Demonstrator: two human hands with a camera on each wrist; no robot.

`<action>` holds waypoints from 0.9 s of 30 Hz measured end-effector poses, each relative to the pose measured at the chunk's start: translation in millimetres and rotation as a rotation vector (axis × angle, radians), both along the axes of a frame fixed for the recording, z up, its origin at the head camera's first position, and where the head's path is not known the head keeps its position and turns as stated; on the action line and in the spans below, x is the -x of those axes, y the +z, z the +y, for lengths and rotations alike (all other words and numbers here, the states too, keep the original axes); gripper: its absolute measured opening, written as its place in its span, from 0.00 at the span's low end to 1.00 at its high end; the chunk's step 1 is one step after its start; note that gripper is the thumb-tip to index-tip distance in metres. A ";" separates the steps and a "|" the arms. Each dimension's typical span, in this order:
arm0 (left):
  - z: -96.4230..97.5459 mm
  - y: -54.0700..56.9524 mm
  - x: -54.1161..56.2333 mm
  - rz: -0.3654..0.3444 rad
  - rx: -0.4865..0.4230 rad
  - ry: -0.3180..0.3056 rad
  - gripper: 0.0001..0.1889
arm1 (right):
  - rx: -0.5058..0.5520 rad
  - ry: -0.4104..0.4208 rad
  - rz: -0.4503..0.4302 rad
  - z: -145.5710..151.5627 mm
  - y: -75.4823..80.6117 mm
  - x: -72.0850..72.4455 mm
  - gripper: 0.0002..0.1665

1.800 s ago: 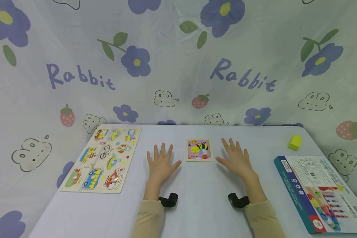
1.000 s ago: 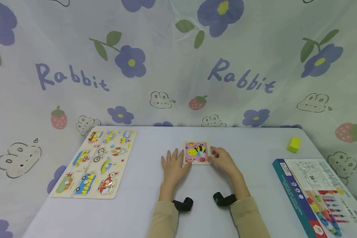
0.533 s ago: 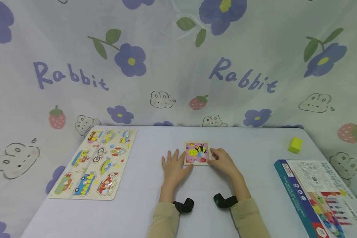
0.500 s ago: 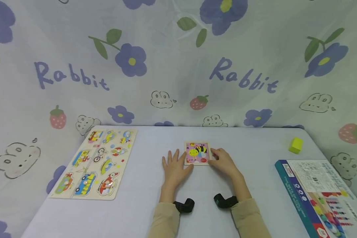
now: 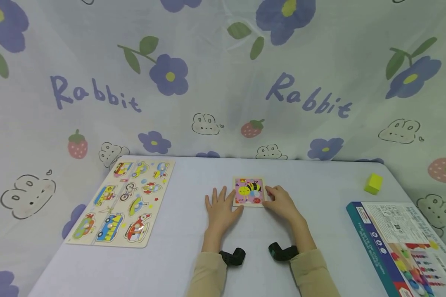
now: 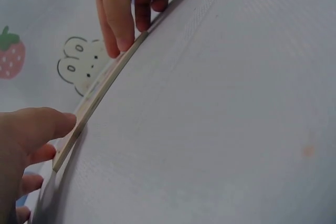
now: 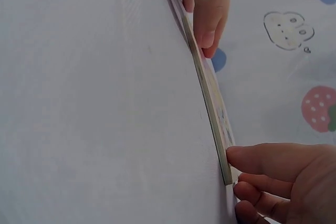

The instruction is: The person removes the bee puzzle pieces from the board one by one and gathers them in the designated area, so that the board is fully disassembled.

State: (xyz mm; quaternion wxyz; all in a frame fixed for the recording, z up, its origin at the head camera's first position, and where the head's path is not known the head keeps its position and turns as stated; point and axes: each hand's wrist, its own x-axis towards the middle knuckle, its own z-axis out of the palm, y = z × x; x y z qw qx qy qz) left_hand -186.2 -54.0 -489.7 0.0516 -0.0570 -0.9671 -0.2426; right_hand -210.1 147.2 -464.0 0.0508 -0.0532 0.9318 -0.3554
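A small square wooden bee puzzle [image 5: 248, 192] lies at the middle of the table, picture side up. My left hand [image 5: 220, 210] is at its left side with fingers spread. The left thumb [image 6: 63, 123] touches the near edge by the corner, and the index fingertip meets the left side. At the opposite side, my right hand [image 5: 282, 203] has curled fingers and holds the right edge by the near corner. In the right wrist view the right thumb [image 7: 252, 156] presses on that corner. The other right fingers are bent beside the edge.
A large wooden vehicle puzzle board [image 5: 122, 204] lies on the left of the white table [image 5: 163, 272]. On the right are a yellow block [image 5: 373, 183] and a flat printed box [image 5: 405, 243]. A patterned curtain [image 5: 223, 82] hangs behind the table.
Both hands have moved inward from beside the bee puzzle to its edges, and the right fingers have curled in. Over the last half second the hands and puzzle stay nearly still.
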 end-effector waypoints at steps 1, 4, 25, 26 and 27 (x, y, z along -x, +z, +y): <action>0.4 -0.2 0.3 0.001 0.003 0.002 0.29 | -0.002 0.002 -0.008 0.1 0.8 0.4 0.35; 1.6 -0.8 1.2 0.005 0.013 0.007 0.28 | -0.018 0.007 -0.031 0.3 4.3 1.4 0.35; 0.2 -1.0 1.1 0.041 0.006 -0.013 0.27 | 0.028 0.110 0.072 -36.4 11.0 37.5 0.20; 0.2 -1.3 1.2 0.044 0.008 -0.014 0.27 | 0.024 0.116 0.072 -37.8 10.5 39.6 0.20; 0.1 -1.4 1.0 0.048 0.007 -0.014 0.27 | 0.019 0.126 0.077 -39.2 10.2 41.8 0.19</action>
